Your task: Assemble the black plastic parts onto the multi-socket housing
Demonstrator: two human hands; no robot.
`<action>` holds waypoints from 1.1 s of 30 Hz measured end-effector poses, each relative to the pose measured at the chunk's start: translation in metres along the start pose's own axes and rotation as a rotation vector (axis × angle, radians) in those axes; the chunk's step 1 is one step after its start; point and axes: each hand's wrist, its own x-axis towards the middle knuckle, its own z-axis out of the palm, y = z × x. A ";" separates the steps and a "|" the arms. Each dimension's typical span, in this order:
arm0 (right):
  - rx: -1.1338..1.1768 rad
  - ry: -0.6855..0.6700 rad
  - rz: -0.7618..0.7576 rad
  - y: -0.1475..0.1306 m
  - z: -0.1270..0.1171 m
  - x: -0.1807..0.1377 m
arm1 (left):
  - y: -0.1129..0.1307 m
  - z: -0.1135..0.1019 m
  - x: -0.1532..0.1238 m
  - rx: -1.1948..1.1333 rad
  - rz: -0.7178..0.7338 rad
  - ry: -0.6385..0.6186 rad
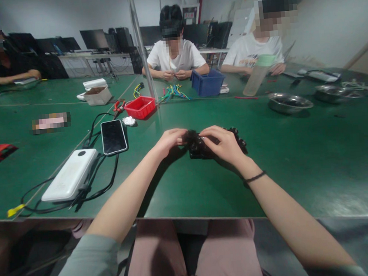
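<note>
Both my hands meet over a cluster of small black parts lying on the green table. My left hand pinches the left end of the cluster with closed fingers. My right hand covers its top and right side, fingers curled on it; a black band sits on that wrist. More black pieces show past my right hand. What exactly the parts are is hard to tell.
A phone, a white power bank and black cables lie to the left. A red bin, blue bin, coloured wires and metal bowls stand farther back. Three people sit across the table; a pole rises mid-table.
</note>
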 end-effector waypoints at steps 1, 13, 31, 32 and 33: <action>0.002 0.001 0.001 0.000 0.000 0.000 | 0.000 0.000 0.000 0.001 0.002 -0.003; -0.013 0.019 0.006 -0.001 -0.001 0.000 | 0.003 0.001 -0.002 -0.014 -0.010 0.001; 0.023 0.083 0.019 0.001 0.001 0.000 | 0.004 0.002 -0.004 -0.017 -0.017 0.000; 0.024 0.085 0.019 0.001 0.001 0.000 | 0.004 0.002 -0.003 -0.015 -0.018 0.002; 0.024 0.086 0.021 0.001 0.001 0.000 | 0.004 0.002 -0.003 -0.014 -0.019 0.002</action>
